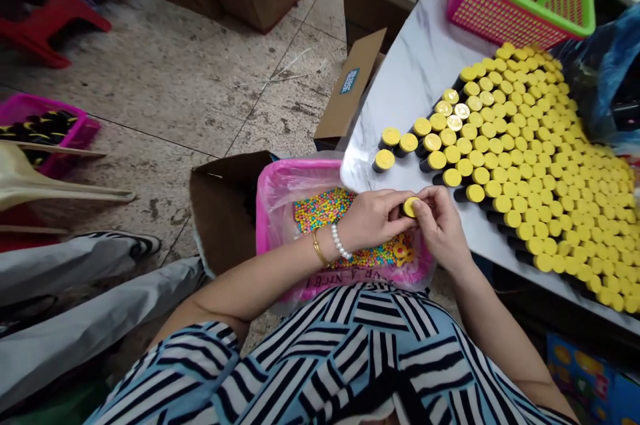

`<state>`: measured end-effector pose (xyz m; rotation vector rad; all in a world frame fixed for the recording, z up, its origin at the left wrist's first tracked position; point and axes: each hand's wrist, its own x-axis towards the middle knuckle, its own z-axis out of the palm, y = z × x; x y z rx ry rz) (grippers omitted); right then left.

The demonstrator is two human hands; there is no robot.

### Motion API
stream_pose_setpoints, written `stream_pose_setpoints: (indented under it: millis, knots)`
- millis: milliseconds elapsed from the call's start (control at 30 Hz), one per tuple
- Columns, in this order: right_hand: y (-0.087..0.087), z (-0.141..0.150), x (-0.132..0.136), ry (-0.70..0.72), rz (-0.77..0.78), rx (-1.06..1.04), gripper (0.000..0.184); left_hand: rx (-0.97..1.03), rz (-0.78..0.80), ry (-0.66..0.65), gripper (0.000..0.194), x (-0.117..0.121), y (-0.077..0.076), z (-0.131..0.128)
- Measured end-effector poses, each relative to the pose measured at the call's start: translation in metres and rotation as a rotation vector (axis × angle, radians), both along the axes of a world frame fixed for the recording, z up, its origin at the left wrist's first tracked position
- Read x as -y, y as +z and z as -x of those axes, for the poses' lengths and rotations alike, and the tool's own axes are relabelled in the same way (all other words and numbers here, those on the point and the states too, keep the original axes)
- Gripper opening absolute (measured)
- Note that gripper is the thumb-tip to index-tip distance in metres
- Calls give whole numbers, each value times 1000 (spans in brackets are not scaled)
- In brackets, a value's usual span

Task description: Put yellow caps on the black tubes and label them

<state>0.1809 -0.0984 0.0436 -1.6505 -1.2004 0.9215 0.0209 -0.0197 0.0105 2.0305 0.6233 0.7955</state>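
Above the pink tub, my left hand (383,215) is closed around a small dark container with a yellow cap (411,206). My right hand (440,222) is closed too, its thumb and fingers pressing on the cap from the right. Most of the container's body is hidden by my fingers. Beneath my hands, the pink tub (262,212), lined with clear plastic, holds many small coloured beads (323,206). Several yellow ring-shaped pieces lie at the beads' right side. Many upright black containers with yellow caps (505,172) crowd the white table, just right of my hands.
A pink and green basket (520,2) stands at the table's back, near a blue plastic bag (607,72). Open cardboard boxes (350,88) sit by the table and the tub. Left are a person's legs (100,318), a pink crate (85,135) and a red stool (50,5).
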Motion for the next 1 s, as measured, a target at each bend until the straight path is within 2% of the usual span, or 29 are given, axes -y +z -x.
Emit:
stream_pose_setpoints:
  millis: [100, 233, 300, 400, 533, 600, 667, 767, 833, 900, 1000]
  knots:
    - [-4, -5, 3, 40, -21, -61, 22, 20, 42, 15, 51, 0, 2, 1]
    - [-1, -9, -2, 86, 101, -308, 27, -15, 11, 33, 28, 4, 0, 2]
    - [-1, -7, -5, 73, 124, -345, 32, -71, -52, 42, 25, 6, -1, 2]
    - [-6, -3, -7, 37, 90, -320, 32, -128, -101, 78, 24, 8, -2, 1]
    - [-13, -1, -3, 23, -2, -320, 34, -156, -84, 87, 23, 3, -3, -3]
    - [-14, 0, -1, 28, -69, -220, 39, -161, -80, 56, 22, 0, -3, -4]
    - [-14, 2, 2, 21, -133, -18, 36, -146, -111, 12, 30, 1, -2, 0]
    - [-16, 6, 4, -37, -200, 208, 25, -140, -172, -4, 54, 16, 4, 24]
    - [-19, 10, 3, -95, -234, 247, 26, -172, -193, 71, 60, 32, 8, 51]
    - [-24, 12, -2, -151, -274, 277, 31, -225, -224, 221, 55, 51, 7, 81]
    - [-29, 12, -12, -167, -293, 318, 40, -359, -330, 478, 47, 77, -5, 122]
